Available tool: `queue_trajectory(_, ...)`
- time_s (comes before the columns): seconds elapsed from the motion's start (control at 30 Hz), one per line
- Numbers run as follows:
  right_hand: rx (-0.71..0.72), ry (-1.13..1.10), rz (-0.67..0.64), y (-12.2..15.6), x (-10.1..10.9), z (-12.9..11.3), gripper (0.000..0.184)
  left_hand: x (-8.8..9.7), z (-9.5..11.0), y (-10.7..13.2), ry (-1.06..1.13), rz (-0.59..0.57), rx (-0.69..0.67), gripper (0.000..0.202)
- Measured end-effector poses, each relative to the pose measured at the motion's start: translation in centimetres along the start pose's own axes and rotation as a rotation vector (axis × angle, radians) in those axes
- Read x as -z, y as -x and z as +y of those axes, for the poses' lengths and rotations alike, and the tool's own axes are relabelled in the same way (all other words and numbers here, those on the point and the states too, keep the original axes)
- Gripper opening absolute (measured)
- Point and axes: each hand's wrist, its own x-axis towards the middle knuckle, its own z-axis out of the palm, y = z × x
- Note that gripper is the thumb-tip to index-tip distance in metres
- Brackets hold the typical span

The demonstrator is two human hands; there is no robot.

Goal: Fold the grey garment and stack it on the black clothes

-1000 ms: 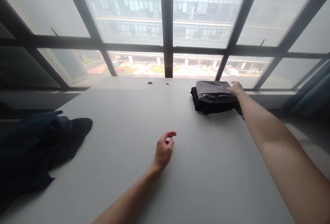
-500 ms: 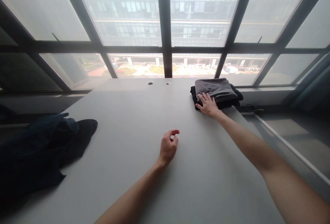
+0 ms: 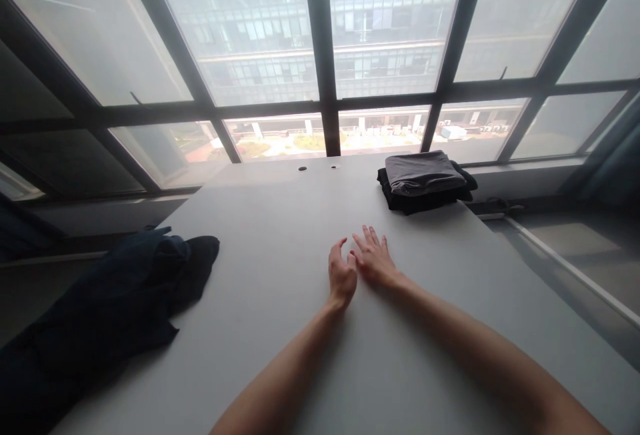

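Observation:
My left hand [image 3: 341,273] rests over the middle of the white table [image 3: 280,221], fingers loosely curled and empty. Right beside it, my right hand [image 3: 374,258] lies flat with its fingers spread, touching the tabletop and holding nothing. A stack of folded clothes [image 3: 425,180], grey on top of black, sits at the far right of the table, apart from both hands. A heap of dark unfolded clothes [image 3: 115,288] lies at the table's left edge.
Large windows with dark frames [image 3: 323,55] stand behind the table's far edge. Two small round holes [image 3: 319,168] mark the tabletop near that edge. The floor drops away past the right side of the table [image 3: 565,268].
My right hand has left the folded stack and drawn back to the table's middle, next to my left hand. The view has shifted slightly right.

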Motion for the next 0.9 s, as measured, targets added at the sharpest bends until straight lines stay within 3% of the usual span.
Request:
queue_trajectory(0.13,-0.041,0.032,-0.091,1.7,-0.9,-2.2,0.056,-0.1,0.0,0.0,-0.005,-0.066,0.022,0.045)
queue_trajectory(0.27,0.006,0.169,-0.127,2.5,-1.7,-3.1,0.059,-0.3,0.2,0.3,-0.005,-0.131,-0.001,0.041)
queue_trajectory(0.53,0.045,0.247,-0.039,3.0,-3.6,-1.5,0.055,-0.4,0.4,1.1,-0.051,-0.079,-0.017,0.038)
queue_trajectory(0.7,0.080,0.223,-0.032,3.0,-3.5,-1.1,0.054,-0.2,0.6,0.9,-0.010,-0.088,0.044,0.040)
queue_trajectory(0.8,0.069,0.189,-0.027,3.1,-3.3,-1.4,0.053,1.3,0.9,-0.3,0.008,-0.101,0.072,0.044)
queue_trajectory(0.9,0.047,0.166,-0.014,3.0,-3.4,-1.5,0.056,5.0,1.2,-2.3,-0.071,-0.069,-0.031,0.047)
